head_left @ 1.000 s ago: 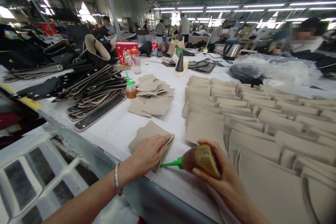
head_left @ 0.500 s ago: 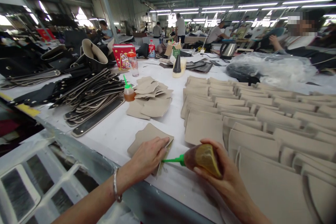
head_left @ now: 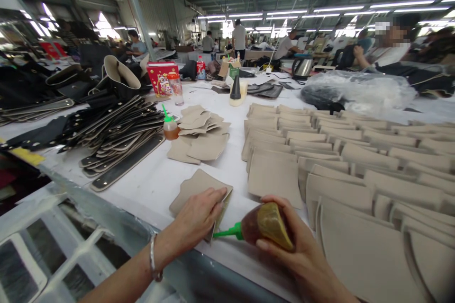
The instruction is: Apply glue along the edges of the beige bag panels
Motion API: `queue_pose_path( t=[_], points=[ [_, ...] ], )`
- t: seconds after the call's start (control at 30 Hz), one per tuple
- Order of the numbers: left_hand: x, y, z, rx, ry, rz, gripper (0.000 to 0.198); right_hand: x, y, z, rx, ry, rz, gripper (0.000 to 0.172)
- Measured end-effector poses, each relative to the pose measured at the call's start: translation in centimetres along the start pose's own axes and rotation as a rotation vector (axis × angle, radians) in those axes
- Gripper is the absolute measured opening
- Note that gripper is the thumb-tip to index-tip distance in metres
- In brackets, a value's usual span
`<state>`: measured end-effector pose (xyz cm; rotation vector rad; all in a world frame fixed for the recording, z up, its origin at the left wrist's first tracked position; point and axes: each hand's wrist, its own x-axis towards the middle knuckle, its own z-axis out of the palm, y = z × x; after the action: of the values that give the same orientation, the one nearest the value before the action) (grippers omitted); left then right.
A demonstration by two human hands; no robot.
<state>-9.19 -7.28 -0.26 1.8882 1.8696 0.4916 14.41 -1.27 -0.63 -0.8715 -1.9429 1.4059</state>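
Near the table's front edge lies a beige piece with a lifted, folded edge on its right. My left hand rests on it, fingers extended flat along that edge. My right hand is wrapped round a glue bottle holding amber liquid. The bottle is tilted on its side, its green nozzle pointing left, with the tip at the lower end of the piece's right edge. Beyond, a loose pile of beige pieces sits beside a second small green-capped bottle.
Rows of folded beige pieces cover the right side of the table. Black straps are heaped at left. Farther back are a clear cup, a red box, a black cone and plastic wrap. People sit and stand beyond.
The bottle in my right hand has moved down and left, its nozzle tip going toward the lower end of the piece's edge. My left hand stays on the piece. The view has shifted slightly.
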Motion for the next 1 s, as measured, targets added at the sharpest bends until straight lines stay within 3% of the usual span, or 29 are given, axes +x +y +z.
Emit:
queue_pose_path(
  t=[0.2, 0.37, 0.57, 0.73, 0.9, 1.0],
  points=[
    [0.1, -0.1, 0.1, 0.005, 0.006, 0.006, 0.038, 0.3, -0.1, -0.2, -0.032, 0.117, -0.017, 0.053],
    [-0.1, -0.1, 0.1, 0.009, -0.003, 0.007, 0.038, 0.1, 0.0, -0.1, 0.035, 0.016, 0.003, 0.055],
    [0.0, 0.0, 0.1, 0.012, -0.003, 0.006, 0.038, 0.4, 0.1, -0.4, -0.061, 0.136, -0.040, 0.051],
    [0.1, 0.0, -0.1, -0.003, -0.013, 0.013, 0.038, 0.5, 0.3, -0.2, 0.000, 0.038, -0.028, 0.051],
    [0.3, -0.3, 0.2, 0.003, -0.013, 0.021, 0.037, 2.0, 1.0, -0.9, -0.176, 0.243, -0.111, 0.051],
    [0.3, -0.4, 0.3, 0.003, -0.018, 0.023, 0.038, 2.1, 0.9, -1.2, -0.210, 0.289, -0.171, 0.051]
  ],
)
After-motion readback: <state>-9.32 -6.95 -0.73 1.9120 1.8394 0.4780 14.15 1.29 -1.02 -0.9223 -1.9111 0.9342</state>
